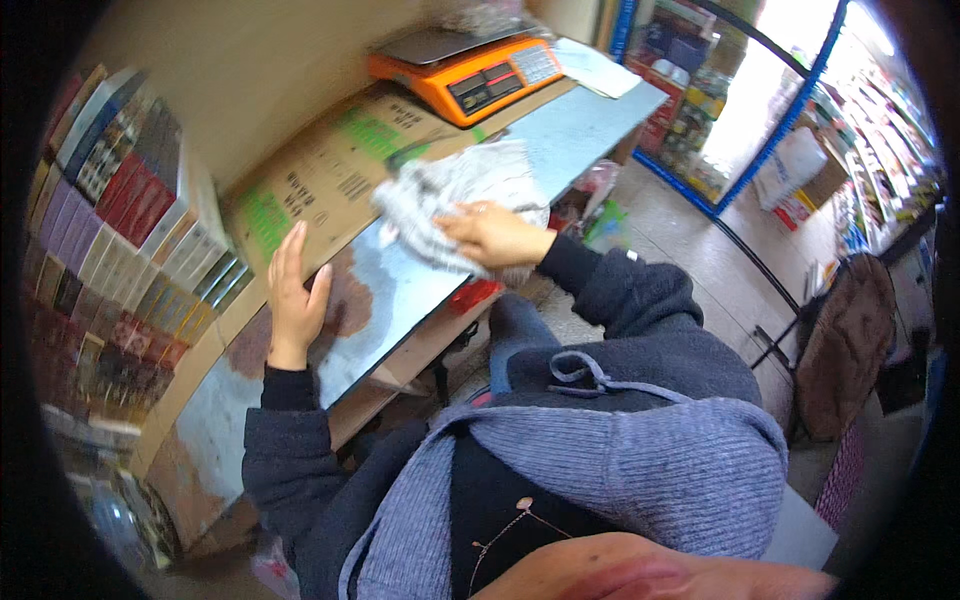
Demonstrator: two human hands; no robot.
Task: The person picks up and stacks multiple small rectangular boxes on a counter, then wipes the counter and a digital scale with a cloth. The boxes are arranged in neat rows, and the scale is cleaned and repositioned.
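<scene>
My right hand (491, 234) lies flat on a white cloth (480, 176), its palm pressing the bunched fabric onto the worn light-blue desk top (405, 262). Blur shows on the cloth, which covers part of a flattened cardboard sheet (319, 184) and hangs over the desk's front edge. My left hand (294, 289) is empty, its fingers apart. It hovers at or just touches the desk near the lower edge of the cardboard; contact is unclear. The cardboard bears green and black print. Brown worn patches (352, 292) show where the blue surface is gone.
An orange price scale (472, 79) stands at the desk's back, with papers (596, 67) beside it. Stacked cigarette cartons (139, 202) rise at the left. A blue-framed glass door (780, 135) and stocked shelves (877, 142) are at the right, near a chair with a brown cover (844, 345).
</scene>
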